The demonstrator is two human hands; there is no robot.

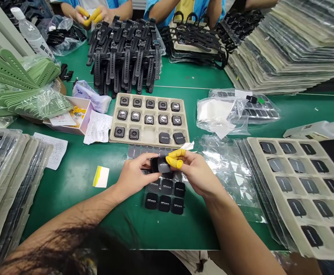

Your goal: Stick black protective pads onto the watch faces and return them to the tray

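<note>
Our left grip (135,175) clamped on a black HiFuture watch (159,165), our right grip (197,172) pinching it too, yellow finger cots (175,159) on, black HiFuture squares (164,194) just below

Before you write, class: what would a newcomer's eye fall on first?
At the centre, the person's left hand and right hand, its fingers in yellow rubber cots, grip a black square watch-like piece. Above them sits a beige tray of square black watch faces, beyond it a heap of black watch straps; pale green straps fan out at left.
</note>
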